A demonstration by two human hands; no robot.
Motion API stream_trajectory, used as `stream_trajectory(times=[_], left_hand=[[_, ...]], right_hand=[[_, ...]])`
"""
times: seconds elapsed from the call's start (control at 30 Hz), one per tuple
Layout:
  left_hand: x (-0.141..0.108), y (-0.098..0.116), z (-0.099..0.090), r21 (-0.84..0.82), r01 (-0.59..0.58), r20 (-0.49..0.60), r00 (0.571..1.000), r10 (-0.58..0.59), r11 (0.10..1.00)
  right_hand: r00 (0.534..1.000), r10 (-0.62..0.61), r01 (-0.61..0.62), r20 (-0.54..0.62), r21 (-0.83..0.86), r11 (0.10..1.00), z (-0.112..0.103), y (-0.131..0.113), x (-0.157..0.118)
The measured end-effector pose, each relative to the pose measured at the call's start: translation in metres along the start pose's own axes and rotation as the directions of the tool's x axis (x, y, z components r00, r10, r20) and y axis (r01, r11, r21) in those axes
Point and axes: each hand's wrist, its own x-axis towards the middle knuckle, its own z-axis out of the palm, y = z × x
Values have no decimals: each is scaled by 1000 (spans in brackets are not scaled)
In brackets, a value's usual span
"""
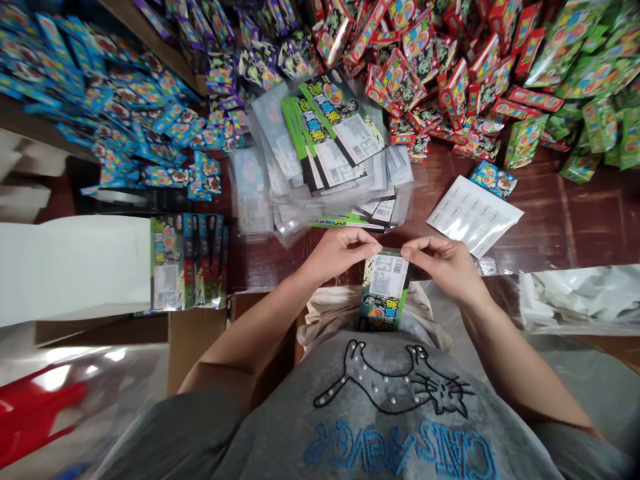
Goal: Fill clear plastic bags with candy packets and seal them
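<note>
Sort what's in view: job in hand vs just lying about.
Job in hand:
Black-green packet, top edge pinched by left hand and right hand
Likely also: pile of similar packets; row of packets at left; small blue packs

Apparently just lying about:
White plastic at right
Red item in clear plastic, lower left

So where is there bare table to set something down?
Widest: tabletop right of the white sheet, below the green packets. Smaller: between the packet row and left hand. Crowded: the back, heaped with red packets and blue packets.
</note>
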Motion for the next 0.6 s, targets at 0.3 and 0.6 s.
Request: stream_trajectory(times=[0.3, 0.6], left_hand=[[0, -21, -2, 186, -171, -18, 984, 178, 968], [11, -12, -2, 509, -209, -18, 967, 253, 835]], right_hand=[[914, -395, 404, 97, -331, 853, -19, 8, -3], [800, -494, 36, -341, -795, 606, -154, 29, 29]])
